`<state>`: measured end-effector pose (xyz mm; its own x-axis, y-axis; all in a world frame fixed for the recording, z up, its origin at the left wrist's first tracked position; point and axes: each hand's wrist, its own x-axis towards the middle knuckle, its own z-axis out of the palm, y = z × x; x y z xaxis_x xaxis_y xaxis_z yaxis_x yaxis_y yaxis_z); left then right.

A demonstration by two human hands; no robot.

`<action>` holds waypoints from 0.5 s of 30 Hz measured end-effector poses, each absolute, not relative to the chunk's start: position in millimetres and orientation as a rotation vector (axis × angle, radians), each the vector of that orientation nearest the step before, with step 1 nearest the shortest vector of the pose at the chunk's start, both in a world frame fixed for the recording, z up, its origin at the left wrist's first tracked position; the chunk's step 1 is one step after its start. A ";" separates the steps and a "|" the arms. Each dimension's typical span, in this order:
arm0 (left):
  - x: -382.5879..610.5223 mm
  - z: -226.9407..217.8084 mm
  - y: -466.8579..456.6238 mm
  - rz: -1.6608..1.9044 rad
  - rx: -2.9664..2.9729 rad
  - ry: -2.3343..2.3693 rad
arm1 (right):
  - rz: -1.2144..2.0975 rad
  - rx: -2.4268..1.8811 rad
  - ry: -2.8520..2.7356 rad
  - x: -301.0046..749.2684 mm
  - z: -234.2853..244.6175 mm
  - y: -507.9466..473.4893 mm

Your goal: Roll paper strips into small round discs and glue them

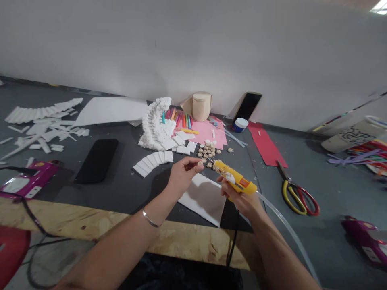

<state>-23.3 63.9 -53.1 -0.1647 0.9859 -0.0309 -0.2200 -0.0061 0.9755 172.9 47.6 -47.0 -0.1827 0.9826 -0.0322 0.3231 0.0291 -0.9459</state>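
Note:
My right hand (pixel 242 197) grips a yellow glue gun (pixel 236 177) with a clear glue stick trailing back from it; the nozzle points up and left. My left hand (pixel 183 171) is pinched on a small pale piece (pixel 200 162) held right at the nozzle tip. Just beyond lie several small wooden discs (pixel 208 151) and a curved row of white foam rectangles (pixel 152 161). A white foam spiral model (pixel 155 123) stands behind them. A white sheet (pixel 202 197) lies under my hands.
A black phone (pixel 97 160) lies to the left, scissors (pixel 294 191) to the right. Pink paper (pixel 208 133), coloured markers (pixel 181 119), a tan cup (pixel 201 105), a red strip (pixel 266 145) and a leaning phone (pixel 248 105) sit near the wall. Foam scraps (pixel 42 125) lie far left.

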 end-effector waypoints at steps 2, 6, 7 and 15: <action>-22.6 -52.6 63.8 1.415 0.936 1.169 | 1.127 -1.346 -1.642 170.7 -43.8 45.9; -22.2 -52.9 64.2 1.403 0.919 1.189 | 1.085 -1.365 -1.699 169.4 -40.9 45.1; -22.2 -53.2 64.2 1.400 0.920 1.189 | 1.078 -1.364 -1.716 169.8 -41.5 45.5; -21.3 -54.0 63.6 1.398 0.870 1.136 | 1.082 -1.397 -1.714 172.6 -51.4 47.6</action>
